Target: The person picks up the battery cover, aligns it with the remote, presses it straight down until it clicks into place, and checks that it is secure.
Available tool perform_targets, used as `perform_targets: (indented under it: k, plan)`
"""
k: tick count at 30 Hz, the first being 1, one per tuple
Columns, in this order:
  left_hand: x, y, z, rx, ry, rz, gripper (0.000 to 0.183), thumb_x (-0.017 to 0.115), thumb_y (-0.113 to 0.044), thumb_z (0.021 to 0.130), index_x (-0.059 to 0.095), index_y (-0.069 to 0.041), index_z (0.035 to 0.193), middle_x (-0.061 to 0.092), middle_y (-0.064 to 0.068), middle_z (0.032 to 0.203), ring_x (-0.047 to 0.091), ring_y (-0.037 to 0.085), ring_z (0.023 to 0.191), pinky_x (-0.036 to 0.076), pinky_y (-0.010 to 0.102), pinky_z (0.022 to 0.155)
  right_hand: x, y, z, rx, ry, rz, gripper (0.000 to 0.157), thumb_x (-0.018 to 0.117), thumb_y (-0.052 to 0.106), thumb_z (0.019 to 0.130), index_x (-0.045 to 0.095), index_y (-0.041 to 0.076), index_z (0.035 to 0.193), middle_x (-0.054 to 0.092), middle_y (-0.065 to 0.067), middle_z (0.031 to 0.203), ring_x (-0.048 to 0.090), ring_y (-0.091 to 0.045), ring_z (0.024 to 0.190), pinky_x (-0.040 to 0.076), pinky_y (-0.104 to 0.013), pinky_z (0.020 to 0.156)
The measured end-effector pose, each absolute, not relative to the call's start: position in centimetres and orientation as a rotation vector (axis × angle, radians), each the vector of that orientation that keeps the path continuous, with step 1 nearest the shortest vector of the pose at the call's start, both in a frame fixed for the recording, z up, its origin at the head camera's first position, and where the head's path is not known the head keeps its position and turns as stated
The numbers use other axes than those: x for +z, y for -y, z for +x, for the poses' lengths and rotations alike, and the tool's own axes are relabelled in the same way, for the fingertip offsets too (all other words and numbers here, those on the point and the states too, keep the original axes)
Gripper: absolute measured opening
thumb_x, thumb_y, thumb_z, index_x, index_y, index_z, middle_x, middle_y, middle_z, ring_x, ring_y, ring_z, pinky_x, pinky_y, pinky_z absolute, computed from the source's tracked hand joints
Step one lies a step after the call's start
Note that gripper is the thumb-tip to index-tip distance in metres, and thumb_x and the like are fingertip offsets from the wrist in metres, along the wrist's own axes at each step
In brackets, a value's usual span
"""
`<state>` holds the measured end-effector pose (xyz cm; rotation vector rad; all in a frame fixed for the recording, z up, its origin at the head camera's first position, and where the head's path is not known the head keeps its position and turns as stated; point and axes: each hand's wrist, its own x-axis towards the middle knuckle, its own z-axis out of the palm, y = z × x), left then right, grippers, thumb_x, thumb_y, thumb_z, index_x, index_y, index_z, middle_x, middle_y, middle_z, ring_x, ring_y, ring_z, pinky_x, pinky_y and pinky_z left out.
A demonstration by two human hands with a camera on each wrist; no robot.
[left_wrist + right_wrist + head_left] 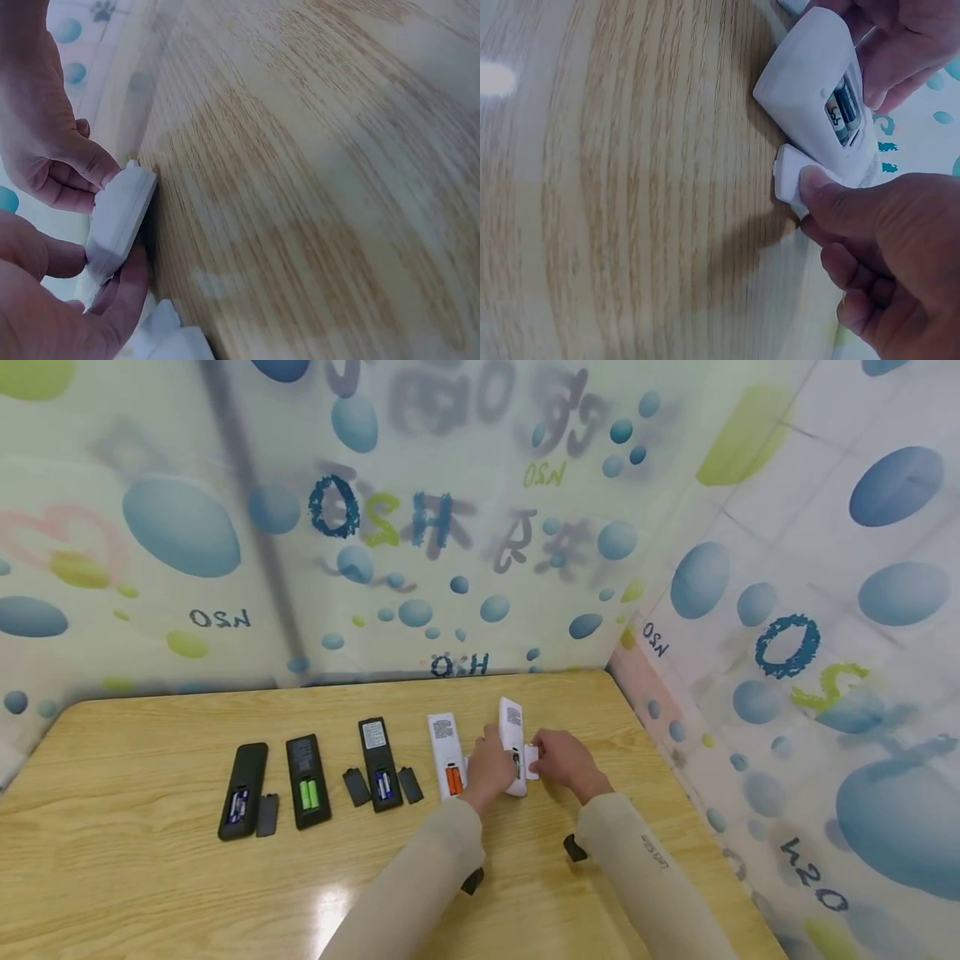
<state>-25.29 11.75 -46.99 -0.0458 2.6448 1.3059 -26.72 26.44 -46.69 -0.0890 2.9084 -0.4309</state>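
Nearest me: left sleeve (412, 885) and right sleeve (645, 868), both over the wood-grain table (135, 893). Right hand (566, 762): thumb and index nearly closed, pinching the white battery cover (789, 176); other fingers curled under, nothing else in them. Left hand (491, 764): thumb and fingers curled round the left side of the white remote control (512, 718), only as far apart as its body. Remote sits between my hands, back up, long axis running away from me, far end leaning slightly left. Open battery bay (855, 136) is in its near half, batteries (844, 109) in it. Key relation: cover is just right of the remote, level with the bay; left hand is on the body, so the right is the one on the cover side. Cover touching the remote's edge or just off it: can't tell. Same for whether the remote lies fully on the wood. Just left of my left hand: second white remote (445, 739), orange cells (453, 779) showing. Further left, three black remotes (307, 781), bays open, loose dark covers (267, 814) by two of them. Farthest: bubble-print backdrop (457, 585), reversed H2O lettering.
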Motion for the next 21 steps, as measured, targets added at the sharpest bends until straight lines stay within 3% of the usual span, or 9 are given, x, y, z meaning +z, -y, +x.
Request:
perform_targets:
  k: [9, 13, 21]
  plan:
    - [-46.5, -10.9, -25.2, 1.447, -2.591, 0.026, 0.055, 0.053, -0.009, 0.095, 0.034, -0.005, 0.147, 0.049, 0.023, 0.135, 0.056, 0.034, 0.112, 0.046, 0.048, 0.101, -45.7, -26.2, -26.0, -0.437, -3.028, -0.101, 0.007, 0.065, 0.021, 0.094, 0.063, 0.014, 0.097, 0.067, -0.002, 0.088, 0.056, -0.015, 0.075, 0.048, -0.032, 0.07]
    - [-45.9, -10.3, -25.1, 1.471, -2.58, 0.077, 0.056, 0.053, -0.008, 0.095, 0.035, -0.003, 0.148, 0.047, 0.024, 0.137, 0.053, 0.033, 0.118, 0.043, 0.046, 0.106, -45.1, -26.3, -25.8, -0.441, -3.097, -0.178, 0.007, 0.065, 0.021, 0.094, 0.063, 0.016, 0.091, 0.067, -0.001, 0.084, 0.054, -0.015, 0.071, 0.046, -0.032, 0.065]
    - [-44.6, -8.2, -24.9, 1.477, -2.572, 0.202, 0.054, 0.053, -0.01, 0.097, 0.035, -0.001, 0.147, 0.053, 0.018, 0.127, 0.056, 0.028, 0.11, 0.048, 0.043, 0.098, -43.9, -26.4, -25.1, -0.462, -3.14, -0.196, 0.007, 0.065, 0.023, 0.094, 0.063, 0.017, 0.09, 0.068, -0.001, 0.085, 0.055, -0.016, 0.071, 0.048, -0.033, 0.066]
